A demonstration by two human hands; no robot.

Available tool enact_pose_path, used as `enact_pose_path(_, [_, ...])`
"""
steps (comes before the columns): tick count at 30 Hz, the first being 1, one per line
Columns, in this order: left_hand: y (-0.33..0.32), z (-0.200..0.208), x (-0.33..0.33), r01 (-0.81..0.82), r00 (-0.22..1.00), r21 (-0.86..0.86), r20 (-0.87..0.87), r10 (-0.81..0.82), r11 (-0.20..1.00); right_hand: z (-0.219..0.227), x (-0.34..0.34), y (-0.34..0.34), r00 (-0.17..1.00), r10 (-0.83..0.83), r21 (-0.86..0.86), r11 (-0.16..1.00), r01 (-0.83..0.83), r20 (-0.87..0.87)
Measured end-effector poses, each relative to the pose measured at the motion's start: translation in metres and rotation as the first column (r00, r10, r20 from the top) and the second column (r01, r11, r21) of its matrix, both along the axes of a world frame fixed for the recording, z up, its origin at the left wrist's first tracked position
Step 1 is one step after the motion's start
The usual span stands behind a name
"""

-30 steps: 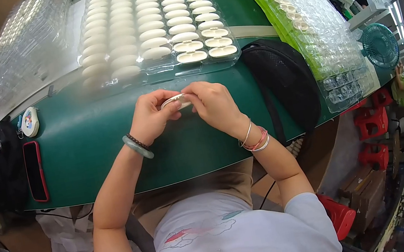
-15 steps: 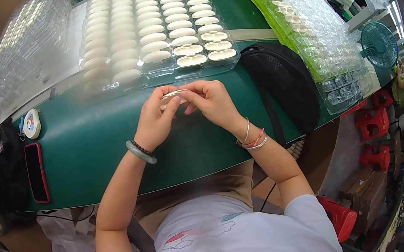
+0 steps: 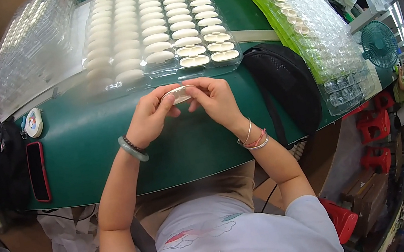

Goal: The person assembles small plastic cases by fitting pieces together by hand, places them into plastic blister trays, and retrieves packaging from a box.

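Between the fingertips of both hands I hold a small oval off-white plastic case (image 3: 180,95) just above the green table. My left hand (image 3: 147,117) is closed on its left end. My right hand (image 3: 217,100) pinches the right end, thumb on the near side. The fingers hide part of the case, so I cannot tell whether it is open. Just beyond my hands lies a clear plastic tray (image 3: 160,74) with rows of similar cases. Most of these are closed, like one white case (image 3: 159,57), while several at the near right, including an opened case (image 3: 195,61), show their hollow insides.
A black pouch (image 3: 284,84) lies right of my hands, beside stacked clear trays (image 3: 338,88) on green sheeting. At left are a red-edged phone (image 3: 38,172), a small round white device (image 3: 34,123) and a black bag (image 3: 8,165). A green fan (image 3: 379,44) stands far right.
Both hands keep hold of the case. The case has tilted toward me and shows more of its face, and my left hand has shifted slightly left.
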State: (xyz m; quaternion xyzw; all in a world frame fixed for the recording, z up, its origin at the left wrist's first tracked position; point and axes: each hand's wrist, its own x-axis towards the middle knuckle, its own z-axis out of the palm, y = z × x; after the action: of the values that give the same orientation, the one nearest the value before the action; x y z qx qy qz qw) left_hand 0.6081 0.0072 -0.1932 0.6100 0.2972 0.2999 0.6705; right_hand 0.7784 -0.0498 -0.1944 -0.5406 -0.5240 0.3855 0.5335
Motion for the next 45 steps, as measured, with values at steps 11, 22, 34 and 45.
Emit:
enact_pose_path(11, [-0.003, -0.011, 0.008, -0.150, 0.986, 0.212, -0.043, 0.162, 0.966, 0.003, -0.005, -0.002, 0.977, -0.028, 0.070, 0.997, 0.014, 0.210])
enact_pose_path(22, [0.029, 0.012, 0.009, -0.240, 0.845, 0.655, -0.222, 0.486, 0.717, 0.001, 0.006, 0.006, 0.990, -0.045, 0.027, 0.999, 0.041, 0.135])
enact_pose_path(34, [0.109, 0.019, 0.026, 0.302, 0.695, 0.844, -0.513, 0.503, 0.444, 0.005, 0.017, 0.005, 0.961, -0.128, 0.110, 0.988, 0.104, 0.245])
enact_pose_path(45, [0.132, 0.024, 0.034, 0.467, 0.650, 0.698, -0.687, 0.324, 0.543, 0.019, 0.026, -0.013, 0.815, -0.314, 0.446, 0.892, 0.078, 0.487])
